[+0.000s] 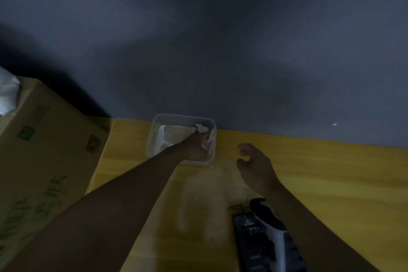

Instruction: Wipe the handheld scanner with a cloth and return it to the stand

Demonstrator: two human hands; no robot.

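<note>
I count two hands, one cloth, one container, one scanner, one cardboard box. My left hand (196, 147) reaches into the clear plastic container (152, 139), which sits at the far edge of the yellow table (331, 172) against the grey wall (220, 40); its fingers are closed around the pale cloth (202, 128), a crumpled tuft showing above the knuckles. My right hand (254, 165) hovers over the table just right of the container, fingers loosely curled, holding nothing. The handheld scanner (268, 214), black head with a white handle, lies near the bottom edge on a dark patterned object (249, 238) I cannot identify; my right forearm crosses part of it and the frame cuts off its handle. The cardboard box (44, 150) at left carries green print too blurred to read, with something white (7, 93) atop it, cut off. The light is dim and details are soft.
</note>
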